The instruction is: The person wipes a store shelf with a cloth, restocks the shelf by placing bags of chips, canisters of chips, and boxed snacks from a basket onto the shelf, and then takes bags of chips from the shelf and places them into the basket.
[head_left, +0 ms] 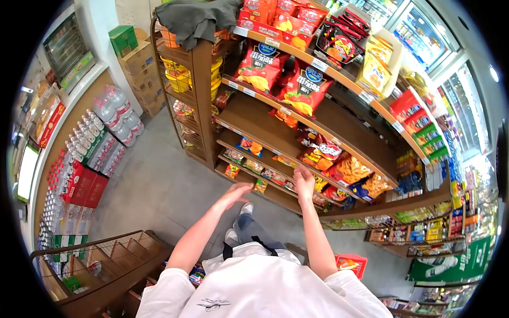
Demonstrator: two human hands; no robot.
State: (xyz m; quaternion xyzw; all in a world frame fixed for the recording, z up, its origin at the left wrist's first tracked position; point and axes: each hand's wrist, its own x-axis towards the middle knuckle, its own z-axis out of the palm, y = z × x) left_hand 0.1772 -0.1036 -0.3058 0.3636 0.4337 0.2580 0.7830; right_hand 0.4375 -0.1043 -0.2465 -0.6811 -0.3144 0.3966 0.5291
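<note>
My left hand (236,195) is held out over the floor in front of the lower shelves. Its fingers are stretched out and hold nothing. My right hand (304,184) is raised at the shelf edge, its fingers curled together; whether anything is in them is hidden. Just left of its fingertips lies a small orange packet (285,160) on a shelf. Beyond that hand, a red chip bag (321,150) and an orange snack bag (347,169) stand on the same unit. Larger red chip bags (306,89) lean out from a higher shelf.
A brown shelf unit (254,114) curves across the front. Bottled drinks (114,111) and cartons (142,74) line the left wall. A wooden rack (116,265) stands at the lower left. Beside my right elbow is a red basket (360,265) with a packet in it.
</note>
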